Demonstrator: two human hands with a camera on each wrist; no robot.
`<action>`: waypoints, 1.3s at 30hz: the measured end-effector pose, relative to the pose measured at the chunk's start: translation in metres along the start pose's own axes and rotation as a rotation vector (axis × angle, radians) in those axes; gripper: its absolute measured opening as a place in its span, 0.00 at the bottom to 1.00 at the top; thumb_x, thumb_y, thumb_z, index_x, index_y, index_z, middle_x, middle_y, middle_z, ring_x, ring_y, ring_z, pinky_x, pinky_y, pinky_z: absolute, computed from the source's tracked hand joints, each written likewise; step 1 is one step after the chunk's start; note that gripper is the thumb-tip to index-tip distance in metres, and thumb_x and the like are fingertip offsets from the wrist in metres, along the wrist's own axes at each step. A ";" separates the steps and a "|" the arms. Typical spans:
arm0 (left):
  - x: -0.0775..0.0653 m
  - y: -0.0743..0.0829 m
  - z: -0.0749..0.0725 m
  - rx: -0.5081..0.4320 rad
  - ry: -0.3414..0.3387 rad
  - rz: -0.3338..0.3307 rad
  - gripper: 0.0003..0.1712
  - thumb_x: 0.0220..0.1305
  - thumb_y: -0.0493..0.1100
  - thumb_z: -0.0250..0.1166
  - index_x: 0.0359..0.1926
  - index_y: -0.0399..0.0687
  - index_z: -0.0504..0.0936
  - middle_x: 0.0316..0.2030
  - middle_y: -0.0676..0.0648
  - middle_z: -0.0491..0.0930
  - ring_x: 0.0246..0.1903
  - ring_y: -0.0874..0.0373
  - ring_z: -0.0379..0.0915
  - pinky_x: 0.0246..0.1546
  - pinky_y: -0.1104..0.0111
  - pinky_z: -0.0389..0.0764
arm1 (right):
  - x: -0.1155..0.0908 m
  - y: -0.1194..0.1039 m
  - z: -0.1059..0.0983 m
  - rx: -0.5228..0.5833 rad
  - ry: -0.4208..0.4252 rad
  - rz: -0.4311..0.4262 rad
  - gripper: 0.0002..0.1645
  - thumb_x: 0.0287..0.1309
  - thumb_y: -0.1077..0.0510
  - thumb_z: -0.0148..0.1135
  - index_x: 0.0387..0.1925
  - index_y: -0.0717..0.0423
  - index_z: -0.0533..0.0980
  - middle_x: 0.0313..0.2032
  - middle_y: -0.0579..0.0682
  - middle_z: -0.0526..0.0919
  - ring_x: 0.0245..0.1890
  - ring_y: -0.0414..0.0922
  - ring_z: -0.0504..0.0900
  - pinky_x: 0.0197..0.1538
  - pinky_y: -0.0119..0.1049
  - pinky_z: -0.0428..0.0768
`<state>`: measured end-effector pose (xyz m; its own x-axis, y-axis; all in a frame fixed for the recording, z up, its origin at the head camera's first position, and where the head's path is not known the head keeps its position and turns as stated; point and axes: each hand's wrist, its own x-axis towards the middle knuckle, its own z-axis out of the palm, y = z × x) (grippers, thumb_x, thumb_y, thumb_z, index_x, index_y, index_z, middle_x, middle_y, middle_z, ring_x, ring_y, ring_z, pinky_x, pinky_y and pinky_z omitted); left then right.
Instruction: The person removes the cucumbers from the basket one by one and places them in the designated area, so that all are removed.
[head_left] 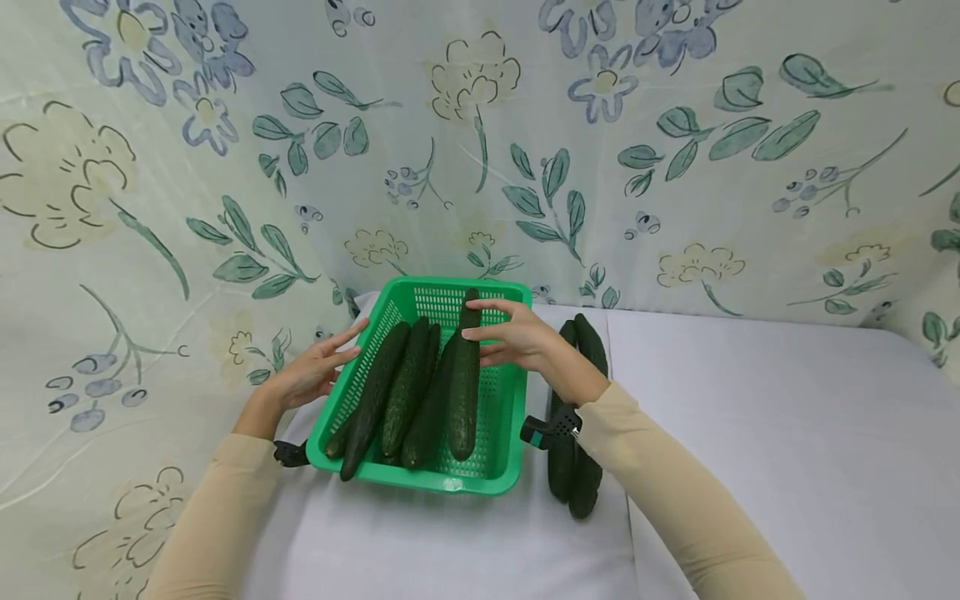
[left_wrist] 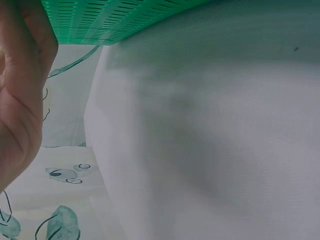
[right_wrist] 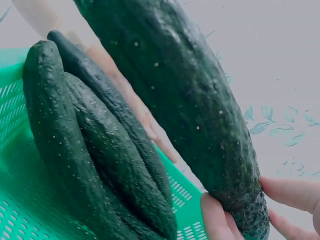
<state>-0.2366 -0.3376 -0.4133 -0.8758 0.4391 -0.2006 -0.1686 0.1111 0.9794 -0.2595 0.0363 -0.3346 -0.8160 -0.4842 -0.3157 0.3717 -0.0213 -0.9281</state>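
Note:
My right hand point(head_left: 517, 337) pinches a cucumber point(head_left: 464, 392) near its far end, over the right part of the green plastic basket point(head_left: 480, 485). In the right wrist view the held cucumber point(right_wrist: 185, 100) crosses the picture, thumb and fingers around its lower end. Several other cucumbers point(head_left: 405, 396) lie side by side in the left part of the basket. My left hand point(head_left: 309, 375) is at the basket's left side, fingers extended along the rim. The left wrist view shows that hand point(left_wrist: 22, 85) beside the perforated basket wall point(left_wrist: 100, 20), its fingertips out of frame.
Right of the basket, more cucumbers point(head_left: 577, 483) lie lengthwise on the white tablecloth point(head_left: 750, 433), partly under my right forearm. A floral curtain point(head_left: 480, 167) hangs behind the table and along its left side.

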 end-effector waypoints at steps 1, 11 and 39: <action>0.000 0.000 0.000 0.001 0.001 -0.001 0.35 0.81 0.46 0.47 0.80 0.69 0.43 0.56 0.49 0.78 0.24 0.62 0.75 0.23 0.72 0.76 | -0.003 -0.001 -0.003 0.002 -0.007 -0.005 0.36 0.65 0.69 0.63 0.71 0.50 0.67 0.74 0.57 0.54 0.57 0.67 0.76 0.43 0.48 0.84; 0.000 -0.002 0.000 0.006 -0.001 0.000 0.35 0.81 0.46 0.46 0.80 0.69 0.44 0.54 0.49 0.78 0.21 0.63 0.71 0.22 0.72 0.73 | -0.026 -0.006 -0.036 -0.047 -0.012 -0.076 0.37 0.66 0.68 0.62 0.73 0.50 0.65 0.76 0.53 0.44 0.43 0.55 0.81 0.35 0.40 0.82; 0.000 0.000 -0.001 0.077 0.029 -0.004 0.35 0.81 0.48 0.48 0.80 0.71 0.45 0.55 0.50 0.76 0.16 0.63 0.59 0.20 0.72 0.67 | -0.071 0.012 -0.106 -0.142 0.003 -0.131 0.39 0.68 0.66 0.60 0.76 0.54 0.57 0.35 0.47 0.77 0.24 0.41 0.71 0.36 0.37 0.79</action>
<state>-0.2368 -0.3382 -0.4128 -0.8883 0.4122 -0.2026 -0.1380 0.1811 0.9737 -0.2445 0.1630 -0.3440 -0.8544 -0.4832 -0.1910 0.1962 0.0403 -0.9797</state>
